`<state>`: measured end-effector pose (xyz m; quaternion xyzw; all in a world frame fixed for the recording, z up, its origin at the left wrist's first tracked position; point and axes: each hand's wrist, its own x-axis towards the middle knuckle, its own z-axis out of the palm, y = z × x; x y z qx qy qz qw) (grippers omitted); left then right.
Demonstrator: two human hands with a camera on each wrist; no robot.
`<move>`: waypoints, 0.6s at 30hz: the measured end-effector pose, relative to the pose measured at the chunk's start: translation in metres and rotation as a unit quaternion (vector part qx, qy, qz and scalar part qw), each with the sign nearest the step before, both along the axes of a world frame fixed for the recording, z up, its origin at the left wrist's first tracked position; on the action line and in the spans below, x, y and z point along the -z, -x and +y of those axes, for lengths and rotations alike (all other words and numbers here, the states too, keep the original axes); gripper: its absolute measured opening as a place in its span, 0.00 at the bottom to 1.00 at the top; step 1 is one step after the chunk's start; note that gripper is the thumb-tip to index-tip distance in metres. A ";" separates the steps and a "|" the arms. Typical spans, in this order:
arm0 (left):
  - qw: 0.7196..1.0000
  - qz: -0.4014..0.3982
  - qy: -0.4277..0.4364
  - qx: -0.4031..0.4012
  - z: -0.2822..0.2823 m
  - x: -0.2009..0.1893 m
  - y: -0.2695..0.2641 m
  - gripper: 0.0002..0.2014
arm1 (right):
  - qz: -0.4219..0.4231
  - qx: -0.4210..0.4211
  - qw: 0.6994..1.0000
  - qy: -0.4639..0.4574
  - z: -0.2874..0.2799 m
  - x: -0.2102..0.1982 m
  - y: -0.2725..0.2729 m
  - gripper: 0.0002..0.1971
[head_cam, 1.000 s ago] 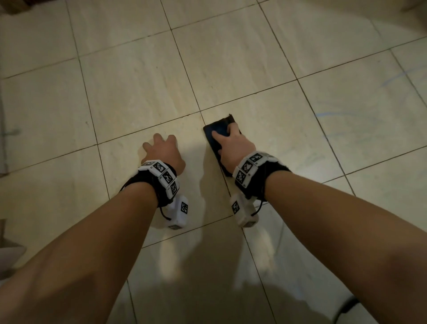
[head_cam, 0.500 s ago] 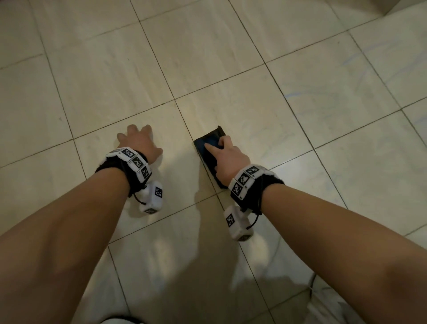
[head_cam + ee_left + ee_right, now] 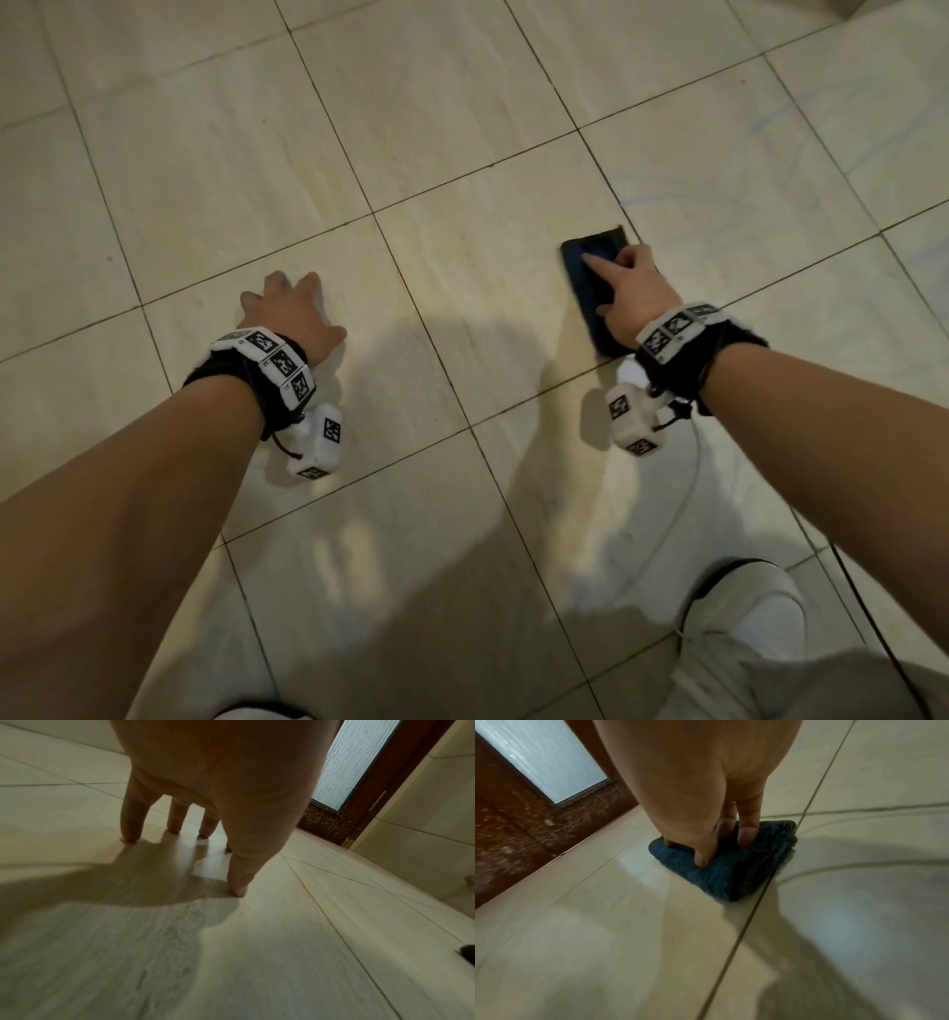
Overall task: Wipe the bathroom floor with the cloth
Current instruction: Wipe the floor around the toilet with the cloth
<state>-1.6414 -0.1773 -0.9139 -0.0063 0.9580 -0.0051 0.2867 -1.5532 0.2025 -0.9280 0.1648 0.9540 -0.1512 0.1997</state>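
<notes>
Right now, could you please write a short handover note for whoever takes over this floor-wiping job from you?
Left hand: empty, spread fingers braced tip-down on the beige tiled bathroom floor.
Right hand: presses the folded dark blue fluffy cloth flat on the floor; fingers straight on top, not gripping.
Cloth position: on a tile beside a grout line, ahead of the person's white shoe.
Done: cannot tell how much is wiped; faint bluish streaks show on the tiles beyond the cloth.
Left: carry on wiping, probably towards those streaks.
</notes>
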 end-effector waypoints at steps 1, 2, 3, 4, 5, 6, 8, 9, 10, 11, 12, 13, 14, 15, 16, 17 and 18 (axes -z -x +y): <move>1.000 0.001 0.001 0.000 0.000 0.000 0.000 0.34 | -0.003 0.016 1.000 -0.003 0.012 0.000 0.003 0.34; 1.000 0.000 0.002 0.000 0.000 0.001 0.001 0.34 | -0.007 0.029 1.000 -0.005 0.021 0.000 0.005 0.34; 1.000 -0.001 0.003 0.000 0.000 0.001 0.001 0.35 | -0.009 0.038 0.999 -0.008 0.027 0.000 0.007 0.34; 1.000 -0.001 0.003 -0.001 0.000 0.002 0.001 0.35 | -0.009 0.042 0.999 -0.010 0.030 0.000 0.010 0.34; 1.000 -0.001 0.003 0.000 -0.001 0.003 0.001 0.35 | -0.010 0.043 0.999 -0.012 0.031 0.000 0.011 0.34; 1.000 -0.001 0.003 0.000 -0.001 0.003 0.001 0.35 | -0.011 0.046 0.999 -0.015 0.031 0.001 0.012 0.34; 1.000 0.000 0.002 0.000 -0.002 0.004 0.000 0.34 | -0.008 0.047 0.999 -0.024 0.028 0.002 0.014 0.33; 1.000 0.001 0.002 -0.001 -0.002 0.005 0.000 0.34 | -0.005 0.044 0.999 -0.029 0.027 0.003 0.016 0.33; 1.000 0.001 0.001 -0.002 -0.002 0.005 0.000 0.34 | -0.004 0.043 0.999 -0.033 0.026 0.003 0.019 0.33; 1.000 0.002 -0.001 -0.003 -0.002 0.005 0.000 0.34 | -0.005 0.043 0.998 -0.035 0.026 0.004 0.023 0.33; 1.000 0.004 -0.004 -0.007 -0.002 0.005 -0.001 0.34 | -0.006 0.043 0.998 -0.037 0.025 0.004 0.029 0.32; 1.000 0.007 -0.008 -0.010 -0.003 0.006 -0.001 0.34 | -0.007 0.044 0.998 -0.040 0.024 0.005 0.036 0.32; 1.000 0.009 -0.011 -0.011 -0.003 0.006 -0.001 0.34 | -0.009 0.045 0.998 -0.043 0.022 0.005 0.043 0.32; 1.000 0.012 -0.012 -0.010 -0.003 0.006 -0.002 0.34 | -0.011 0.045 0.998 -0.045 0.019 0.005 0.051 0.32; 1.000 0.015 -0.010 -0.009 -0.003 0.006 -0.002 0.33 | -0.014 0.043 0.998 -0.046 0.014 0.005 0.060 0.32; 1.000 0.018 -0.008 -0.007 -0.002 0.007 -0.002 0.33 | -0.016 0.037 0.998 -0.048 0.008 0.005 0.069 0.32; 1.000 0.021 -0.008 -0.005 -0.002 0.007 -0.002 0.31 | -0.019 0.029 0.998 -0.047 0.000 0.005 0.076 0.33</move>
